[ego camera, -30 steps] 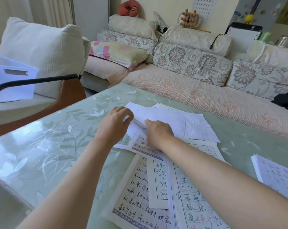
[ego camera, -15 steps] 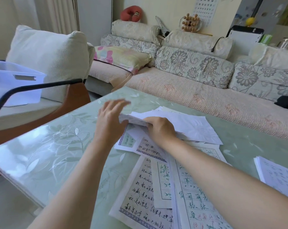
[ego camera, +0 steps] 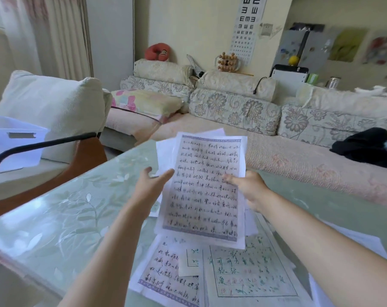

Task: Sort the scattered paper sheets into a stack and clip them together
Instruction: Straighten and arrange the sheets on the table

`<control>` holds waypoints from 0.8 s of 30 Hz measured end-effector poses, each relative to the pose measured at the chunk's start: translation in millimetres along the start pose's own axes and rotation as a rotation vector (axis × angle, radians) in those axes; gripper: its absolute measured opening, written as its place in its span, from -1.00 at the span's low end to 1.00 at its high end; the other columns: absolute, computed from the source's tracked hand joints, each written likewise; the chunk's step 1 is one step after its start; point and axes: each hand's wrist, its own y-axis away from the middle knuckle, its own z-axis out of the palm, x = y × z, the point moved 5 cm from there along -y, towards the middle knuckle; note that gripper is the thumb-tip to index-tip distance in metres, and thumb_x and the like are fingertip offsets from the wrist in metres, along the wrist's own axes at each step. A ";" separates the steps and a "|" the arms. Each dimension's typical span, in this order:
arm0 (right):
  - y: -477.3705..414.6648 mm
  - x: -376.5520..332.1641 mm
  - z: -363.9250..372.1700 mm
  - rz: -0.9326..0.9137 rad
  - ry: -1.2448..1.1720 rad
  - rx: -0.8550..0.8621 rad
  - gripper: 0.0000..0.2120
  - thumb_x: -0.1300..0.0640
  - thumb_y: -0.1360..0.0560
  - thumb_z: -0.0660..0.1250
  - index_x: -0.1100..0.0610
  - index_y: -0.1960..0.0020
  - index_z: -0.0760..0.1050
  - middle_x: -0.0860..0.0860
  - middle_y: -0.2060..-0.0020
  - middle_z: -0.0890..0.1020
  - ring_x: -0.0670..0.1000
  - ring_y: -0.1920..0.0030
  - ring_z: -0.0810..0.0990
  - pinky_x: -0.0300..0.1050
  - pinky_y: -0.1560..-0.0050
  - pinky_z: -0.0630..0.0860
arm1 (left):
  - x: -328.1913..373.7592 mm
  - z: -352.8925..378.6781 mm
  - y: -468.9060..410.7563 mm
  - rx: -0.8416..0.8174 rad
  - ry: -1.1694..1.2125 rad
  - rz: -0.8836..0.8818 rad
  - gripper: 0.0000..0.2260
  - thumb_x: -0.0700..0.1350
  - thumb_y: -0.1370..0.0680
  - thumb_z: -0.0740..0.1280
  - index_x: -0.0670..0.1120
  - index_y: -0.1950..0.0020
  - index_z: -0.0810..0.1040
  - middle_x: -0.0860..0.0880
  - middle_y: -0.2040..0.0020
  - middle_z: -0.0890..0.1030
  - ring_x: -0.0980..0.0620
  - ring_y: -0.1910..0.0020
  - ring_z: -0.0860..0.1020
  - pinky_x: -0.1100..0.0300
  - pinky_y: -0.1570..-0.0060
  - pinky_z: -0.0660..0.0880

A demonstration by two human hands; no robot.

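A bundle of handwritten paper sheets (ego camera: 207,185) is raised upright above the table, written side facing me. My right hand (ego camera: 251,188) grips its right edge, thumb on the front. My left hand (ego camera: 151,186) is at the bundle's left edge with fingers spread and nearly straight, touching or just short of the paper. Several more written sheets (ego camera: 250,271) lie spread on the green glass-topped table (ego camera: 61,218) below the bundle. No clip is visible.
Another pile of sheets (ego camera: 356,238) lies behind my right forearm at the table's right. A chair with a black armrest (ego camera: 39,144) and a white bin (ego camera: 12,142) stand at left. A floral sofa (ego camera: 236,107) runs behind the table.
The sheets that lay flat at the far side of the table have been lifted off it and turned upright. Both hands rose with them; the view tilted upward.
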 end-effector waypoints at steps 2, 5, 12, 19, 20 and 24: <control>9.6 24.4 -18.0 0.092 0.057 -0.002 -0.68 0.07 -0.47 0.51 0.15 -0.16 0.59 -0.04 0.03 0.66 -0.08 0.07 0.58 -0.12 -0.08 0.43 | -11.6 24.3 11.7 -0.141 -0.022 -0.088 -0.55 -0.04 -0.46 0.50 -0.14 -0.27 0.47 -0.14 -0.09 0.65 -0.22 -0.03 0.63 -0.11 -0.11 0.56; 23.0 62.7 -42.2 0.243 0.185 -0.018 -0.65 0.16 -0.44 0.54 0.20 -0.16 0.55 0.04 -0.06 0.66 -0.03 0.04 0.62 -0.13 -0.07 0.48 | -31.0 62.6 27.8 -0.232 -0.148 -0.116 -0.73 -0.20 -0.47 0.44 -0.14 -0.13 0.50 -0.13 -0.02 0.66 -0.12 0.06 0.66 -0.08 0.01 0.63; 57.2 110.0 -79.2 0.409 0.454 0.125 -0.70 0.18 -0.41 0.48 0.25 -0.05 0.48 0.02 0.28 0.52 -0.04 0.33 0.48 -0.21 0.29 0.42 | -46.1 117.4 59.1 -0.236 -1.052 0.079 -0.69 0.01 -0.55 0.31 -0.14 -0.19 0.46 -0.14 -0.20 0.45 -0.13 -0.18 0.44 0.12 -0.02 0.39; 62.8 116.6 -79.8 0.412 0.499 0.110 -0.82 0.21 -0.37 0.44 0.18 0.12 0.45 0.03 0.32 0.49 0.04 0.30 0.51 -0.22 0.37 0.40 | -46.8 121.0 59.3 -0.209 -0.503 -0.242 -0.71 -0.08 -0.49 0.46 -0.18 0.07 0.38 -0.05 0.34 0.43 0.04 0.43 0.41 0.24 0.51 0.37; 64.3 118.0 -81.9 0.415 0.520 0.124 -0.83 0.23 -0.37 0.42 0.18 0.13 0.43 0.01 0.33 0.46 0.03 0.32 0.47 -0.23 0.41 0.36 | -48.9 119.4 57.6 -0.218 -0.412 -0.283 -0.73 -0.13 -0.49 0.47 -0.21 0.10 0.40 -0.06 0.38 0.44 0.02 0.45 0.43 0.24 0.48 0.43; 59.6 127.9 -87.2 0.391 0.501 0.149 -0.74 0.24 -0.36 0.45 0.22 -0.01 0.48 0.05 0.17 0.59 0.04 0.19 0.57 -0.21 0.30 0.46 | -52.4 122.4 58.6 -0.330 -0.192 -0.409 -0.70 -0.24 -0.44 0.49 -0.32 -0.08 0.51 -0.24 0.06 0.67 -0.21 0.10 0.67 -0.13 0.04 0.63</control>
